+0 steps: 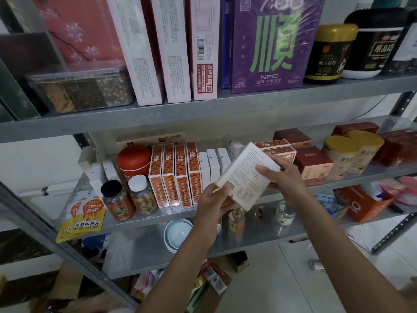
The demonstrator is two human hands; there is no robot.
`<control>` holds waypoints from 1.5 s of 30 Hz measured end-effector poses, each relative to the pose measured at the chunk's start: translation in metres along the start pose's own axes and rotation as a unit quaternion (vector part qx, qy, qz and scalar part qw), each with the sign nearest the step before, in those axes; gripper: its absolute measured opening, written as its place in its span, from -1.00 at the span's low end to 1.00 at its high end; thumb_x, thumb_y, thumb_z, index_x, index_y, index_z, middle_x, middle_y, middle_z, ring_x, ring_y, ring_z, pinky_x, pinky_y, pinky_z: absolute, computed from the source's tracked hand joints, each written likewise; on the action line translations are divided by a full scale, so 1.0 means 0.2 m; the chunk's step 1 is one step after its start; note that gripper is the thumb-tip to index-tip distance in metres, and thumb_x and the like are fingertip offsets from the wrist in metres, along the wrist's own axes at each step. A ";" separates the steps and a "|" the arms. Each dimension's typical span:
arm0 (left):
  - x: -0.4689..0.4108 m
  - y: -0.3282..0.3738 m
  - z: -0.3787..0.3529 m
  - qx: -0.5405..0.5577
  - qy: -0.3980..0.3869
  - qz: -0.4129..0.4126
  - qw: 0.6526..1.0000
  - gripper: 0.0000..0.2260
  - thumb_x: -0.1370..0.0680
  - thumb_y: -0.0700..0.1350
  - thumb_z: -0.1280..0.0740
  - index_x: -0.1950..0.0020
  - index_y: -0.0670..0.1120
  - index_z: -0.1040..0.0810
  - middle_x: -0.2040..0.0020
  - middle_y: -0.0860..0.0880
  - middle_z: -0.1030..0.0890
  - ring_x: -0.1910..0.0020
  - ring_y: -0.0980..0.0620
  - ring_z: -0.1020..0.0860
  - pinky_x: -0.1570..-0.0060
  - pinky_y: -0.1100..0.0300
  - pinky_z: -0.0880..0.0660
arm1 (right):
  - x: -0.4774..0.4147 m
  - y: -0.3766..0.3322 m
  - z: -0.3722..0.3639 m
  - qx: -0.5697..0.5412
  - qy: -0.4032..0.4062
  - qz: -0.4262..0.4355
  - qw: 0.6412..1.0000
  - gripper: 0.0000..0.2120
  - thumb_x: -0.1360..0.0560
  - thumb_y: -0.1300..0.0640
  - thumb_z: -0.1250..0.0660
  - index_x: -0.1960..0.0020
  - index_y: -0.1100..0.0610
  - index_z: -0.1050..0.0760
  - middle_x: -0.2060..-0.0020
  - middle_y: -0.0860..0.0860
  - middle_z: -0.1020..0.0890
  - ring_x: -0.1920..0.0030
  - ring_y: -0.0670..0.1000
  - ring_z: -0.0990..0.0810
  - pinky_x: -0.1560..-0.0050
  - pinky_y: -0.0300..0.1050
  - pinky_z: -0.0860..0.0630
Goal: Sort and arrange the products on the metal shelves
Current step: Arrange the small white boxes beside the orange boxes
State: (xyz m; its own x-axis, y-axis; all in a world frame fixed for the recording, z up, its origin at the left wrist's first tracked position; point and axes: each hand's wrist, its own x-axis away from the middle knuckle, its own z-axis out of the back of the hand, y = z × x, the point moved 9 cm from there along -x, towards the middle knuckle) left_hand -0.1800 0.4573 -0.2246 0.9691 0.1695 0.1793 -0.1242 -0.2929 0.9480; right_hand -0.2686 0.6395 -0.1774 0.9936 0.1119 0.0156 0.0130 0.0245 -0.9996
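We hold a white box tilted in front of the middle shelf. Our left hand grips its near lower corner by the barcode; our right hand clasps its right edge, thumb across the fine print, which is too small to read. Behind it stand four orange boxes and slim white boxes. At near left lie yellow pouches marked "NFC". On the upper shelf, a purple box reads "7:00", "NFC" and "30ml×7".
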 end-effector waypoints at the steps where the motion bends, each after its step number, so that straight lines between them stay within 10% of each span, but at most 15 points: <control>1: 0.00 0.00 0.01 -0.002 0.016 0.006 1.000 -0.67 -0.50 0.01 -0.42 -0.21 -0.06 -0.51 -0.15 -0.05 -0.66 -0.05 -0.03 -0.67 -0.02 0.02 -0.63 | 0.00 0.01 0.01 0.001 0.013 -0.005 1.000 -0.72 -0.43 0.17 -0.49 -0.08 -0.07 -0.58 -0.01 -0.04 -0.68 0.02 0.01 -0.68 0.13 -0.02 -0.67; 7: -0.01 0.08 0.01 -0.147 0.091 -0.079 0.982 -0.50 -0.55 -0.05 -0.39 -0.45 0.04 -0.31 -0.29 0.03 -0.51 -0.23 -0.01 -0.56 -0.01 0.12 -0.62 | 0.01 0.03 0.06 -0.002 0.084 0.006 0.996 -0.79 -0.38 0.16 -0.54 0.03 0.05 -0.58 0.06 -0.04 -0.69 0.10 -0.02 -0.69 0.31 -0.18 -0.63; 12: 0.06 0.16 -0.21 -0.514 0.035 -0.271 0.813 -0.21 -0.48 0.18 -0.40 -0.58 0.05 -0.06 -0.59 0.03 0.02 -0.55 0.03 0.06 -0.42 0.11 -0.11 | 0.02 0.00 0.09 -0.016 0.145 0.009 0.989 -0.74 -0.35 0.14 -0.57 0.10 0.05 -0.51 0.04 -0.01 -0.67 0.08 -0.02 -0.68 0.22 -0.07 -0.67; 15: 0.07 0.18 -0.21 -0.560 0.066 -0.294 0.772 -0.25 -0.48 -0.04 -0.48 -0.57 -0.05 -0.17 -0.58 -0.08 -0.13 -0.56 -0.09 -0.05 -0.44 -0.08 -0.18 | 0.03 0.01 0.08 -0.030 0.131 -0.025 0.991 -0.74 -0.40 0.11 -0.54 0.09 0.05 -0.45 0.00 0.02 -0.64 0.08 -0.01 -0.66 0.28 -0.13 -0.64; 18: 0.08 0.24 -0.16 -0.480 0.097 -0.359 0.795 -0.43 -0.40 -0.27 -0.52 -0.37 -0.18 -0.42 -0.38 -0.17 -0.44 -0.37 -0.13 -0.41 -0.18 0.10 -0.51 | 0.04 0.00 0.04 -0.053 0.062 -0.065 0.995 -0.73 -0.55 -0.08 -0.33 -0.09 0.10 -0.46 -0.05 0.07 -0.60 0.02 0.04 -0.65 0.19 -0.09 -0.66; 22: -0.01 0.28 -0.04 -0.338 0.091 -0.287 0.892 -0.61 -0.49 -0.18 -0.46 -0.15 0.03 -0.30 -0.08 0.10 -0.45 -0.16 0.06 -0.50 0.22 0.52 -0.49 | 0.04 -0.07 0.08 0.074 0.009 -0.032 0.997 -0.55 -0.62 -0.26 0.01 -0.32 -0.04 -0.42 -0.32 0.03 -0.48 -0.26 0.08 -0.51 -0.32 0.18 -0.41; 25: -0.12 0.21 -0.02 -0.253 0.017 -0.190 0.948 -0.66 -0.55 -0.14 -0.39 -0.17 0.05 -0.27 -0.14 0.11 -0.45 -0.20 0.04 -0.49 0.08 0.30 -0.61 | 0.06 -0.18 0.06 0.119 -0.083 0.088 0.986 -0.83 -0.67 0.05 -0.12 -0.17 -0.14 -0.44 -0.34 -0.09 -0.46 -0.31 -0.02 -0.48 -0.18 -0.01 -0.49; 32: -0.19 0.11 -0.08 -0.233 -0.066 -0.124 0.962 -0.72 -0.57 -0.10 -0.36 -0.11 0.15 -0.30 -0.13 0.16 -0.51 -0.20 0.01 -0.56 0.17 0.31 -0.61 | 0.03 -0.17 0.10 0.121 -0.101 0.144 0.977 -0.60 -0.52 0.33 -0.35 -0.23 -0.07 -0.50 -0.08 0.04 -0.65 -0.04 0.00 -0.67 0.20 -0.18 -0.64; 39: -0.30 0.23 -0.13 -0.687 0.047 -0.297 0.661 -0.44 -0.65 0.03 -0.21 -0.59 -0.04 -0.08 -0.61 -0.05 -0.02 -0.58 -0.06 0.02 -0.43 0.07 0.16 | 0.04 -0.24 0.16 0.197 0.164 0.233 0.938 -0.60 -0.53 0.16 -0.39 -0.36 0.13 -0.50 -0.18 -0.04 -0.61 0.02 0.00 -0.66 0.20 0.04 -0.66; 45: -0.47 0.14 -0.11 -0.805 -0.038 -0.221 0.549 -0.34 -0.63 0.02 -0.23 -0.59 -0.11 0.05 -0.61 -0.10 0.01 -0.58 -0.14 0.07 -0.51 -0.11 0.18 | -0.06 -0.31 -0.05 0.365 0.225 0.255 0.867 -0.55 -0.58 0.03 -0.33 -0.43 0.12 -0.43 -0.15 0.18 -0.62 -0.01 0.12 -0.64 0.06 0.10 -0.62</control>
State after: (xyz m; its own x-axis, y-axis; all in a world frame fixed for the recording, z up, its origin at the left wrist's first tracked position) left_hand -0.2783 0.4541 -0.2091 0.9787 -0.1697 -0.1155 0.1597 0.9830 -0.0904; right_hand -0.2794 0.6266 -0.1161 0.7946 -0.1022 -0.5984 -0.3516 0.7261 -0.5909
